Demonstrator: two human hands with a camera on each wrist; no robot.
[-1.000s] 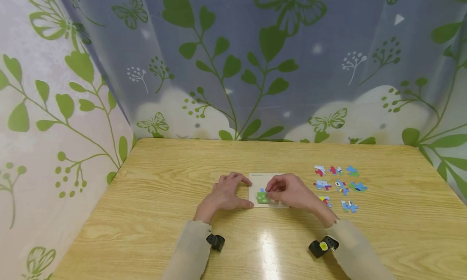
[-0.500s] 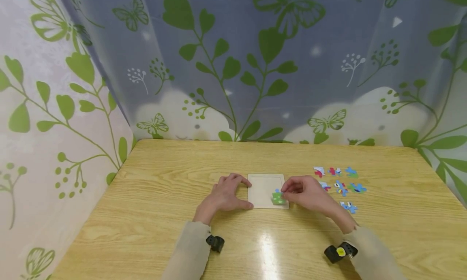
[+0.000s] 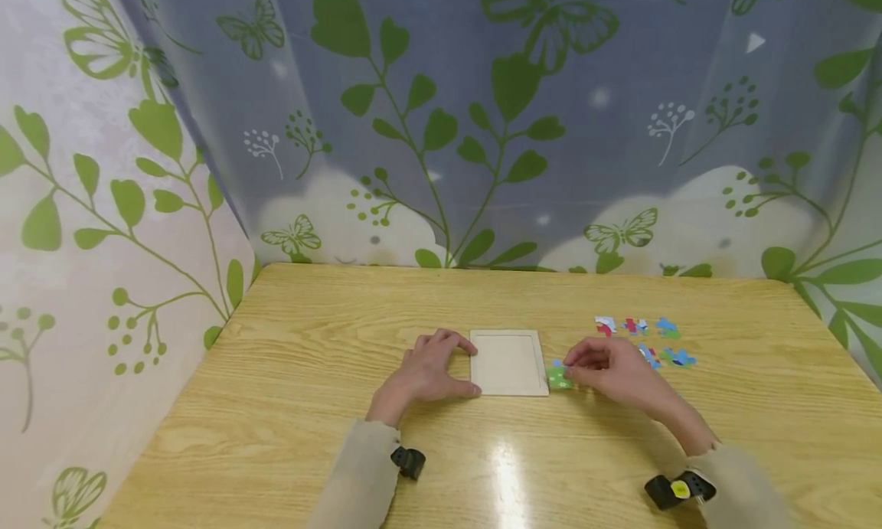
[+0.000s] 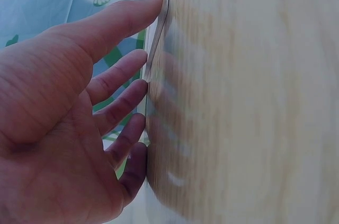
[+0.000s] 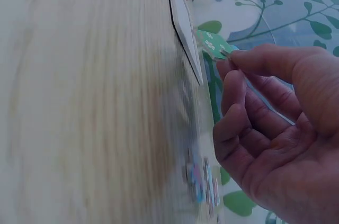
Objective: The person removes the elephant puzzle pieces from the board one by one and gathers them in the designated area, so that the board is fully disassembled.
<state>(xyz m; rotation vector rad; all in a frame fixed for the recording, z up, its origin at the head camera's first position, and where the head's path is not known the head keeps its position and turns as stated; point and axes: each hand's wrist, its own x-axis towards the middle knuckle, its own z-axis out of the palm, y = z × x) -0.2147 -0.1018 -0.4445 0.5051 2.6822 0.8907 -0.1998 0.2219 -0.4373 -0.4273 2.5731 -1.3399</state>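
My right hand (image 3: 616,372) pinches a green puzzle piece (image 3: 557,377) with white flowers and a blue knob, just past the right edge of the puzzle tray (image 3: 510,364). In the right wrist view that piece (image 5: 213,44) sits between thumb and index fingertip, raised off the table. The pale wooden tray, with its shallow raised border, lies flat with a bare inside. At its left side rests my left hand (image 3: 429,368), thumb at the near corner and fingertips along the left edge. The left wrist view has this hand (image 4: 79,91) with fingers loosely extended, gripping nothing.
Loose puzzle pieces lie right of the tray: a red and white one (image 3: 605,325), a blue and green one (image 3: 667,328) and several others, some hidden behind my right hand. The wooden table (image 3: 331,315) meets a patterned curtain (image 3: 441,131) at the back.
My right hand has moved right with the green puzzle piece, from over the tray to beyond its right edge. The left hand has stayed at the tray's left side.
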